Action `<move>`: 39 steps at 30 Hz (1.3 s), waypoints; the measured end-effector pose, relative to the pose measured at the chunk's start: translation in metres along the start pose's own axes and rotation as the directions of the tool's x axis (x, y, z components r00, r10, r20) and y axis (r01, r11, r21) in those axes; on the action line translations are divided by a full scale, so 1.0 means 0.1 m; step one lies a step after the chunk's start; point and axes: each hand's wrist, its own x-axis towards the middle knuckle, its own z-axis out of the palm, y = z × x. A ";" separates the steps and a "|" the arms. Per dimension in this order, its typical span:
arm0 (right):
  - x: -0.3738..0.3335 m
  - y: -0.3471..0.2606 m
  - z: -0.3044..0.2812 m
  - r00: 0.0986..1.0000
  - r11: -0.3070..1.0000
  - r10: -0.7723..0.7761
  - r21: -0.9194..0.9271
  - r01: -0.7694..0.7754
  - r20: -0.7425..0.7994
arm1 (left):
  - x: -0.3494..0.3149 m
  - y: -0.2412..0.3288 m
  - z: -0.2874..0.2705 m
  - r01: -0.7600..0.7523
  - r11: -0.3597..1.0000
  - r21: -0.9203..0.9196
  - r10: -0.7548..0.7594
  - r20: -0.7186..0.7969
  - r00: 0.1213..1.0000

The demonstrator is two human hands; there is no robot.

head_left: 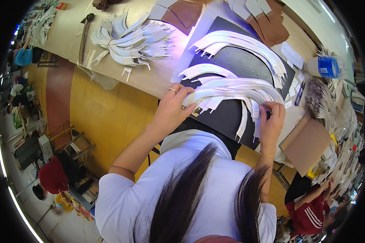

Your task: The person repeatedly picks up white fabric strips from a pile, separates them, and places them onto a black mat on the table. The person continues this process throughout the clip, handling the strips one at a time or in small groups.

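Curved white strips (pixel 239 86), flat and smooth with narrow tabbed ends, are spread in arcs on the black board (pixel 243 60), too overlapped to be counted. Their near arc is pinched between thumb and fingers at its left end by the left hand (pixel 174 104), at its right by the right hand (pixel 271 123). Left of the board, one hammer (pixel 84 40) is seen; right of it, one blue-labelled clear container (pixel 327 67), its print unreadable.
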 end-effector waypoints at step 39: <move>0.14 0.08 -0.54 0.882 0.938 0.071 0.270 -0.218 0.467 | -0.20 0.07 -0.18 0.245 0.967 -0.075 -0.237 0.107 0.966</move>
